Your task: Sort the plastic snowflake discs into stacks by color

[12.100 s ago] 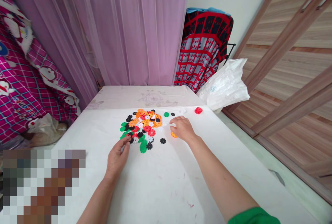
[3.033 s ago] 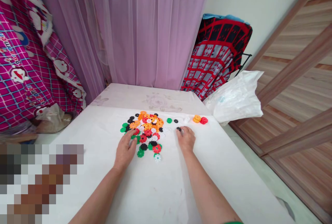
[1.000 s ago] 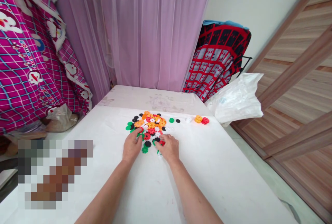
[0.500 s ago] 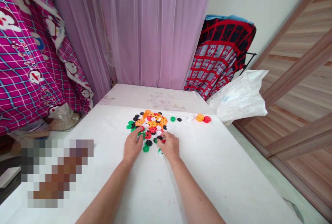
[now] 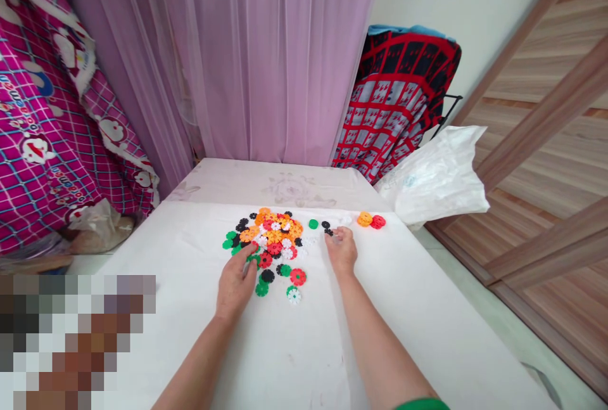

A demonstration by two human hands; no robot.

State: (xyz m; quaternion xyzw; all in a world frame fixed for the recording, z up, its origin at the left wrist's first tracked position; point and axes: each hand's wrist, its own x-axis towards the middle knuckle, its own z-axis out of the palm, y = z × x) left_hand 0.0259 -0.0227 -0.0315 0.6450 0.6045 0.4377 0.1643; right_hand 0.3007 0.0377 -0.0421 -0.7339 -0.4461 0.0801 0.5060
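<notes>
A pile of plastic snowflake discs (image 5: 274, 237) in orange, red, white, black and green lies on the white-covered table (image 5: 294, 353). My left hand (image 5: 237, 280) rests at the pile's lower left edge, thumb apart from the fingers, fingertips by a red and a green disc; it appears to hold nothing. Right of the pile, my right hand (image 5: 342, 250) pinches a small black snowflake disc (image 5: 328, 231) at its fingertips. Just beyond that is another black disc (image 5: 325, 224) on the table. A red disc (image 5: 297, 277) and a white disc (image 5: 294, 296) lie loose between my hands.
Along the back of the cloth sit a green disc (image 5: 313, 224), white discs (image 5: 346, 219), orange discs (image 5: 365, 219) and red discs (image 5: 378, 222). A white plastic bag (image 5: 437, 175) stands at the table's right edge. A purple curtain (image 5: 275, 61) hangs behind.
My right hand has moved right and away from the pile's front, now with a black disc beside the separate black one. The red disc it covered shows. My left hand stays by the pile.
</notes>
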